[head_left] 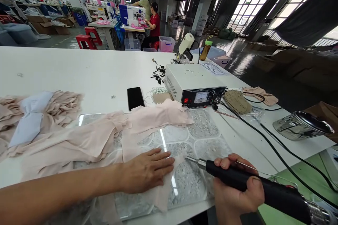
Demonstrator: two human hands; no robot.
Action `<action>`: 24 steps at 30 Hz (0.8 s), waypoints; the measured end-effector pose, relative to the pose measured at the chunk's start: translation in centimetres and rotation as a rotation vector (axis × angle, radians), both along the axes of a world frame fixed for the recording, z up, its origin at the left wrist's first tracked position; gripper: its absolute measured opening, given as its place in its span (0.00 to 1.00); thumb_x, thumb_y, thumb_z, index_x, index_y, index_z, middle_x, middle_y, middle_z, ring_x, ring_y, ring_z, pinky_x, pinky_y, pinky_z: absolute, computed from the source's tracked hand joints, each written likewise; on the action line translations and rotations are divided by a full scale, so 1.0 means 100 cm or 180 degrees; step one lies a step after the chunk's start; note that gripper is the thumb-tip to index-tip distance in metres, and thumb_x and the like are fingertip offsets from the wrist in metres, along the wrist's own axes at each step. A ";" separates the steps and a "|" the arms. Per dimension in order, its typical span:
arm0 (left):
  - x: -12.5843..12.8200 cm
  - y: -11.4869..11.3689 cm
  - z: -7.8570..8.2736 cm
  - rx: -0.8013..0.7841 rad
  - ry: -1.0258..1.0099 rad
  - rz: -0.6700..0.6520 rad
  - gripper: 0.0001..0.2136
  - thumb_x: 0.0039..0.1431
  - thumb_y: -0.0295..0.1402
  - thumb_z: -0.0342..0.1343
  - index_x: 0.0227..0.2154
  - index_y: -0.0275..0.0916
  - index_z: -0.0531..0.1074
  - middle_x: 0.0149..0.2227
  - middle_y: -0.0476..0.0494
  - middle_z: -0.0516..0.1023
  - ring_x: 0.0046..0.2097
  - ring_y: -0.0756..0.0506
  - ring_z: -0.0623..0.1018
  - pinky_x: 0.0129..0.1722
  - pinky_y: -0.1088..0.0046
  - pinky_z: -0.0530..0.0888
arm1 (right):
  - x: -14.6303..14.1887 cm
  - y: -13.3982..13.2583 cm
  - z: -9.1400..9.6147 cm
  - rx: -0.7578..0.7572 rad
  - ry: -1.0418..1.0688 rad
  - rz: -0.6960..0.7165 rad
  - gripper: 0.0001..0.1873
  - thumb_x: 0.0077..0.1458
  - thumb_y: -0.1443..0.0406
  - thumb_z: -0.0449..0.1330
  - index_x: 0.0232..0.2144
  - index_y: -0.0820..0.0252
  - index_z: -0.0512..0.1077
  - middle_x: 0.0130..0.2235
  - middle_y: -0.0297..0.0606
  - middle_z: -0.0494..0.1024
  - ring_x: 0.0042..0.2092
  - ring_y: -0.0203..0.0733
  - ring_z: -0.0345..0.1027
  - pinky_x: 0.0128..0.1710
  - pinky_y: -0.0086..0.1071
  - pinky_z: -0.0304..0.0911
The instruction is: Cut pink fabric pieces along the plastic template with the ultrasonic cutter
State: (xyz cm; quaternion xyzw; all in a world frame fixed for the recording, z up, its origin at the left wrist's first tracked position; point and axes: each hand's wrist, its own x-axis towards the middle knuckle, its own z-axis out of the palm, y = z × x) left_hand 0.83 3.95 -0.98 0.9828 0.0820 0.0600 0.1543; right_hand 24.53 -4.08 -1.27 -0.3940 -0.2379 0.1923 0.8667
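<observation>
My left hand [149,170] lies flat with its fingers stretched out, pressing on a thin pale pink fabric piece [162,198] over a clear, shiny sheet on a patterned mat [186,182]. My right hand [237,190] is wrapped round a black corded handpiece [232,175] with a slim metal tip. That tip points left, close to the fabric's right edge just beyond my left fingertips; whether it touches the cloth I cannot tell. More pink fabric [158,116] lies along the far side of the mat, with another layered length [84,140] to the left.
A white control box [195,81] with a dial stands behind the mat, beside a black phone [135,98]. Black cables [253,132] run along the right, near a glass jar [301,126] lying on its side. Bundled pink fabric [63,107] sits left. Two people work at machines beyond.
</observation>
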 end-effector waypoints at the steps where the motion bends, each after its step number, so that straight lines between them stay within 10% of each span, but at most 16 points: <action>1: 0.001 0.001 0.003 -0.0067 0.0035 -0.0037 0.22 0.68 0.34 0.49 0.62 0.35 0.59 0.63 0.38 0.62 0.65 0.38 0.59 0.65 0.54 0.57 | 0.000 0.001 -0.001 -0.0014 -0.0013 -0.0027 0.13 0.44 0.57 0.55 0.28 0.59 0.73 0.30 0.34 0.72 0.23 0.34 0.63 0.23 0.34 0.64; 10: 0.012 0.010 0.021 -0.0420 0.0170 -0.0339 0.28 0.61 0.30 0.52 0.64 0.34 0.55 0.64 0.39 0.60 0.66 0.39 0.56 0.66 0.52 0.50 | 0.007 -0.004 -0.004 -0.0044 -0.0086 -0.0202 0.14 0.46 0.56 0.54 0.29 0.59 0.72 0.32 0.34 0.71 0.25 0.34 0.63 0.24 0.34 0.64; 24: 0.013 0.012 -0.002 0.0043 0.0064 -0.0291 0.24 0.68 0.38 0.49 0.62 0.34 0.57 0.63 0.39 0.61 0.66 0.38 0.58 0.65 0.52 0.54 | 0.010 -0.002 0.000 -0.0176 0.0166 -0.0313 0.13 0.41 0.57 0.55 0.27 0.59 0.73 0.30 0.33 0.73 0.23 0.34 0.62 0.22 0.35 0.65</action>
